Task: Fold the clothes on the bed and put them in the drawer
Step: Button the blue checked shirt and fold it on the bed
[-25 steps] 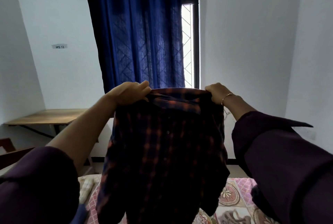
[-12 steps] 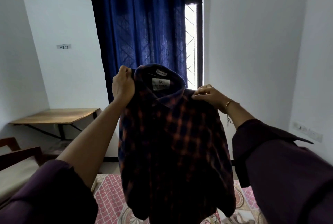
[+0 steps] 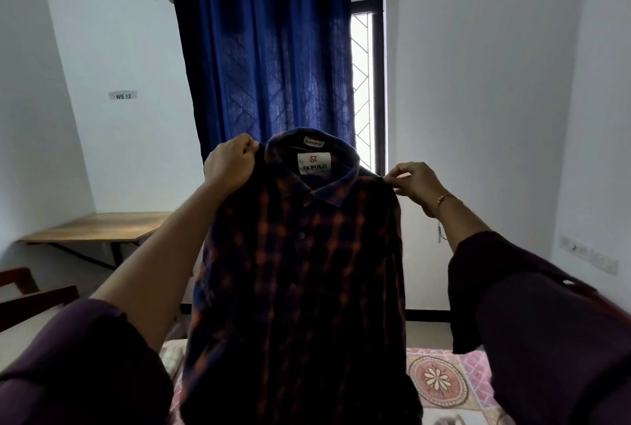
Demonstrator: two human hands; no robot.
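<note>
Two hands held one checked shirt [image 3: 300, 271] up in the air by its shoulders. The left hand [image 3: 229, 162] had its fingers curled round the cloth at the shirt's left shoulder, just beside the collar; the right hand [image 3: 415, 182] pinched the other shoulder seam between thumb and fingertips, a thin bracelet [image 3: 444, 198] on its wrist. The shirt hung straight down between the raised arms, dark blue with orange checks, buttoned front toward the camera, its collar upright and a white label [image 3: 314, 163] reading "SK POLO" showing inside the neck. Its lower part hung over the bed [image 3: 444, 380], whose patterned pink cover showed at the bottom right. Behind the shirt hung a dark blue curtain [image 3: 266, 55] on a metal rod, with a strip of bright window [image 3: 362, 90] at its right. A wooden table [image 3: 99, 228] stood against the white wall to the left.
</note>
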